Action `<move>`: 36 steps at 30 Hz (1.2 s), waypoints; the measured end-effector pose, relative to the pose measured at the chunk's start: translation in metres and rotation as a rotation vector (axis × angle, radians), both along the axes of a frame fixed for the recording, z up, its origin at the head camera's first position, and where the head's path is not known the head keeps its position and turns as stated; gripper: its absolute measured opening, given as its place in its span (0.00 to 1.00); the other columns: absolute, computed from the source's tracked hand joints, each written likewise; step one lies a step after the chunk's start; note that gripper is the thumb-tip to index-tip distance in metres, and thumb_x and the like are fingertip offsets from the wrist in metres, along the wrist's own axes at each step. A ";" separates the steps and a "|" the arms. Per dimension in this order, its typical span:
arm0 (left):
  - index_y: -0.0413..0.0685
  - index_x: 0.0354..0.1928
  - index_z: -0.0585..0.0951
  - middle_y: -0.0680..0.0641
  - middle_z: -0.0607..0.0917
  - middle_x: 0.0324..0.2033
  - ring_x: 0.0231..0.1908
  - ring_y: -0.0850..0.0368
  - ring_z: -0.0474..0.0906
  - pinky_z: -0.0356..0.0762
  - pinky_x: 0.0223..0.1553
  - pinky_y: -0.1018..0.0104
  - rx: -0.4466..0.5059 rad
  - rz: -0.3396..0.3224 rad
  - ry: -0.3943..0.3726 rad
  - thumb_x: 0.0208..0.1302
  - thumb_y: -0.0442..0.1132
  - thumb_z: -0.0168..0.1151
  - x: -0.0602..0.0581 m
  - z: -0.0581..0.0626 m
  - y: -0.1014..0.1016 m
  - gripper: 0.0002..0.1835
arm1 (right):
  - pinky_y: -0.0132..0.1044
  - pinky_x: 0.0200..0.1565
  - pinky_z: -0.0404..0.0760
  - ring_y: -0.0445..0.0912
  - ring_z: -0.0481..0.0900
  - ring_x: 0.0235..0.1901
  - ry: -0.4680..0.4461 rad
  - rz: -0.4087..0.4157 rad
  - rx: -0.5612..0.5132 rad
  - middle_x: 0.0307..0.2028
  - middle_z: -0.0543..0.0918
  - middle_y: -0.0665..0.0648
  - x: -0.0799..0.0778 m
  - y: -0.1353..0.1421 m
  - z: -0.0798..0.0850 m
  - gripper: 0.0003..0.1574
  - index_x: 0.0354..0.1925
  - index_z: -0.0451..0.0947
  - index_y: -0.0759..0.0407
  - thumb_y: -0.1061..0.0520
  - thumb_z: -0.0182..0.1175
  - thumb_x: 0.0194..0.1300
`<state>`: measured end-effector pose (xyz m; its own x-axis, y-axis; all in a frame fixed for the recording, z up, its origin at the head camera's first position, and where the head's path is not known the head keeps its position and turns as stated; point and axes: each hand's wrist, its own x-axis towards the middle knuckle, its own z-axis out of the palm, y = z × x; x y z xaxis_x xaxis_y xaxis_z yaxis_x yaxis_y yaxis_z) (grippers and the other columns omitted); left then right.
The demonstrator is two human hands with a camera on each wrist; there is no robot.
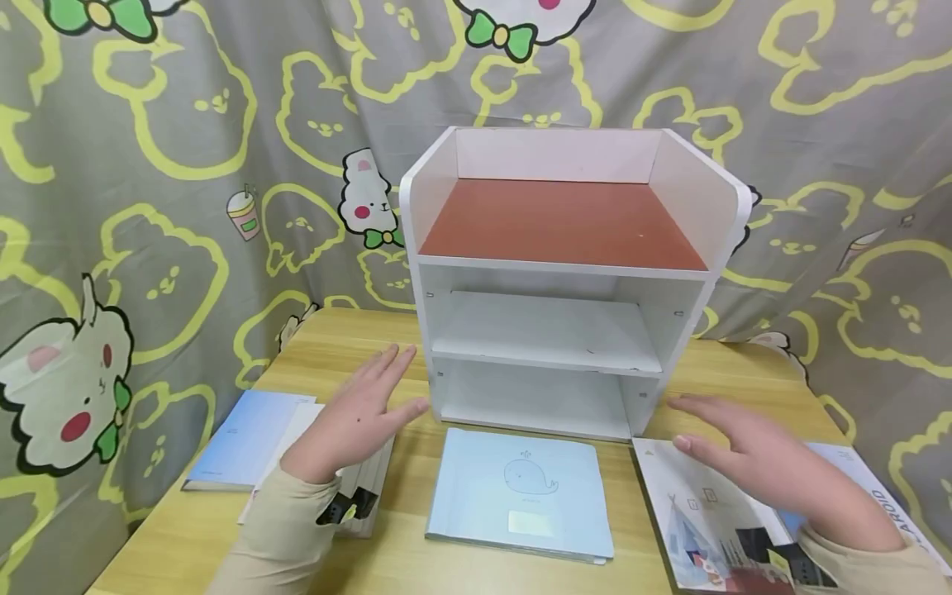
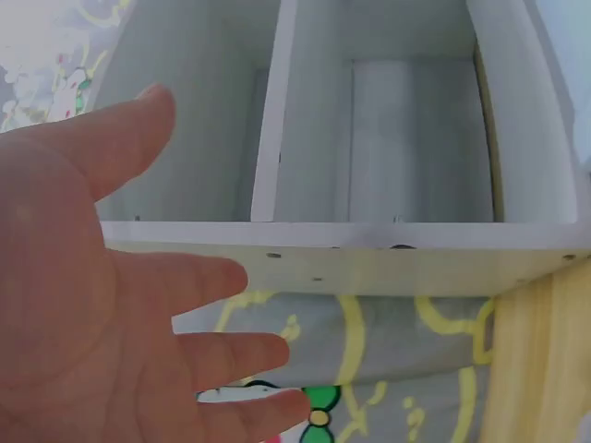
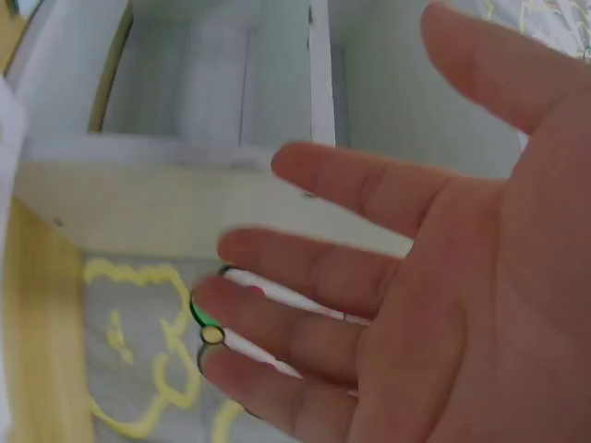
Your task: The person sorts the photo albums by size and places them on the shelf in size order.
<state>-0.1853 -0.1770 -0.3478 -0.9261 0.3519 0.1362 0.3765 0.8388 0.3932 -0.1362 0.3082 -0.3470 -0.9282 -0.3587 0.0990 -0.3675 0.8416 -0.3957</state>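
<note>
A small white shelf unit point(image 1: 546, 330) with a reddish-brown top board point(image 1: 558, 219) stands on the wooden table, its two compartments facing me. My left hand point(image 1: 364, 417) hovers near its lower left side, fingers stretched out and holding nothing. On the other side my right hand point(image 1: 766, 463) is held above the books, fingers extended towards the unit's lower right corner. Both wrist views show spread fingers beside the shelf's side panel point(image 2: 369, 258). Flat in front of the unit lies a light blue book point(image 1: 521, 496) with a whale drawing.
Under and beside the left arm lie a blue book point(image 1: 249, 434) and white books point(image 1: 372, 487). Below the right arm is a book with a tent picture point(image 1: 692, 521), overlapping another blue one point(image 1: 863, 487). A patterned grey curtain point(image 1: 297, 165) hangs behind the table point(image 1: 405, 529).
</note>
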 end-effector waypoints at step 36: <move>0.37 0.79 0.50 0.39 0.79 0.40 0.42 0.48 0.80 0.86 0.41 0.54 0.505 -0.093 -0.700 0.75 0.58 0.54 0.007 -0.071 0.023 0.44 | 0.53 0.57 0.80 0.69 0.62 0.69 -0.728 0.085 -0.790 0.75 0.49 0.76 0.013 -0.064 -0.068 0.41 0.80 0.47 0.63 0.46 0.46 0.82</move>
<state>-0.1787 -0.1538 -0.4193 -0.8258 0.4815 -0.2936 -0.0325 0.4791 0.8771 -0.1233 0.2441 -0.4145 -0.8326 -0.5016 -0.2350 0.1301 0.2352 -0.9632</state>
